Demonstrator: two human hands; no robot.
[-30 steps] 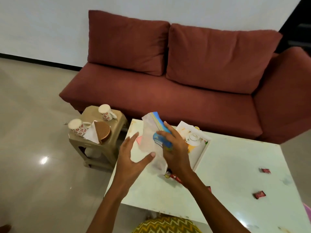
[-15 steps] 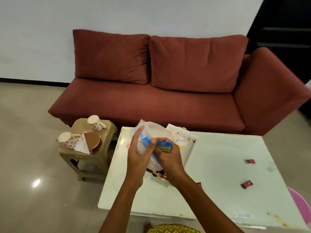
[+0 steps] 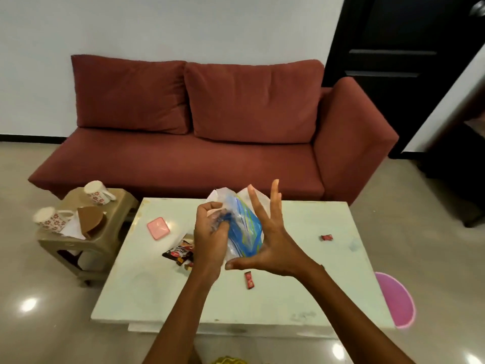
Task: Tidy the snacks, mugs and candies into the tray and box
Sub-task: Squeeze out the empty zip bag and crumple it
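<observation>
My left hand [image 3: 210, 232] is closed on a clear plastic bag with blue and green stripes [image 3: 242, 227], held above the white table [image 3: 301, 285]. My right hand [image 3: 270, 243] is spread open just right of the bag, palm toward it, fingers up. A dark snack packet [image 3: 178, 252] lies on the table under my left wrist. Red candies lie at the front middle [image 3: 249, 280] and at the right [image 3: 326, 237]. A pink lid-like square [image 3: 158, 228] rests at the table's left. Two floral mugs [image 3: 97, 191] [image 3: 51, 222] lie tipped on a stool. The tray is mostly hidden behind my hands.
A beige stool [image 3: 78, 240] stands left of the table, also carrying a brown wedge-shaped object [image 3: 90, 223] on white paper. A red sofa [image 3: 210, 153] runs behind the table. A pink round object [image 3: 396, 300] sits on the floor at the right.
My right hand has let go of the bag and spread open. My left hand has closed on the bag. The view has tilted, showing more of the table.
</observation>
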